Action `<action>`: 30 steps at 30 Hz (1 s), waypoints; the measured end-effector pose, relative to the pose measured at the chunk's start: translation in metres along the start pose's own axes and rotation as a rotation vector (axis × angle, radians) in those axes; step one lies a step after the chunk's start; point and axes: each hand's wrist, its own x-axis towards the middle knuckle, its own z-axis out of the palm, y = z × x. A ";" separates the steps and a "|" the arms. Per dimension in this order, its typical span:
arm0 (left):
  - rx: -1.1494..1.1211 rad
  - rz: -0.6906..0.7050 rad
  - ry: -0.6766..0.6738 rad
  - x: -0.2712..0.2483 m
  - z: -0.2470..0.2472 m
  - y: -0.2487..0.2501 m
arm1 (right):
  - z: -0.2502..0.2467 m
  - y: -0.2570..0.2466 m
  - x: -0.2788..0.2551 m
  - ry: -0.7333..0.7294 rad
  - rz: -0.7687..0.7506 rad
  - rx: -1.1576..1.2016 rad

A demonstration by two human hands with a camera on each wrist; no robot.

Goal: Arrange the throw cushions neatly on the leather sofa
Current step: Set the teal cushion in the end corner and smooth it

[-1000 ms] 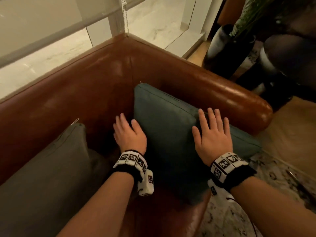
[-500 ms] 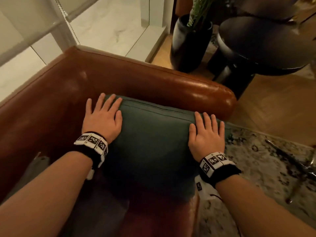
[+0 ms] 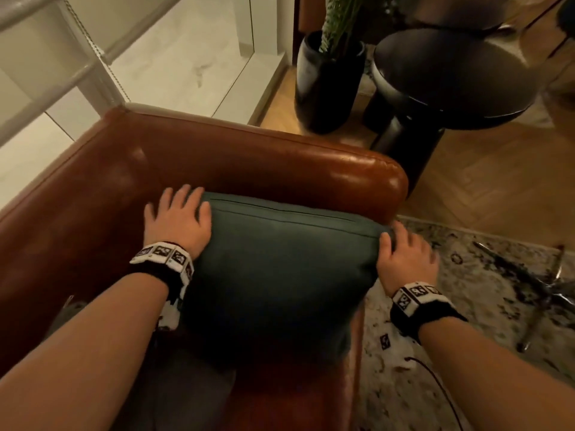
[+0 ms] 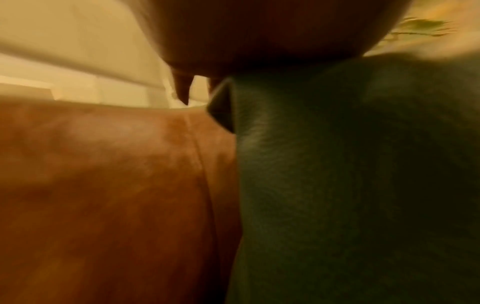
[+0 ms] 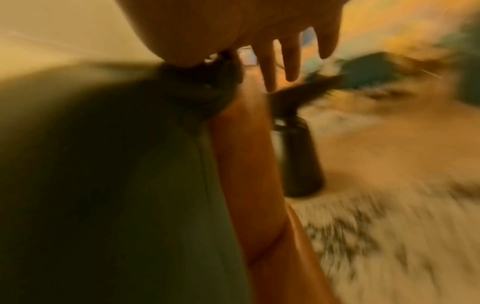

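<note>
A dark teal cushion (image 3: 280,275) stands on the brown leather sofa (image 3: 280,163), its top edge leaning toward the armrest. My left hand (image 3: 177,219) lies flat with straight fingers on the cushion's upper left corner, against the sofa back. My right hand (image 3: 404,256) presses its palm on the upper right corner, with the thumb on the front face. In the right wrist view its fingers (image 5: 291,51) reach straight past the cushion (image 5: 103,185). A grey cushion (image 3: 174,384) lies at the lower left, mostly hidden under my left arm.
A black planter (image 3: 329,85) and a round dark side table (image 3: 451,79) stand on the wooden floor just beyond the armrest. A patterned rug (image 3: 497,306) covers the floor to the right. A window with a blind cord (image 3: 102,60) runs behind the sofa back.
My left hand has moved up from the cushion's left side to its top left corner. My right hand has slid off the front face to the top right corner. The view has turned right.
</note>
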 end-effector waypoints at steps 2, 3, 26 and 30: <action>-0.266 -0.275 -0.028 0.003 -0.009 -0.010 | -0.007 0.002 -0.005 -0.076 0.147 0.334; -0.388 -0.429 -0.075 0.006 -0.013 -0.011 | -0.008 -0.001 -0.008 -0.090 0.198 0.489; -0.323 -0.058 0.257 -0.013 -0.034 0.035 | -0.030 -0.056 -0.030 0.292 -0.077 0.410; 0.021 0.532 0.000 -0.039 0.002 0.105 | -0.001 -0.119 -0.047 0.025 -0.548 0.046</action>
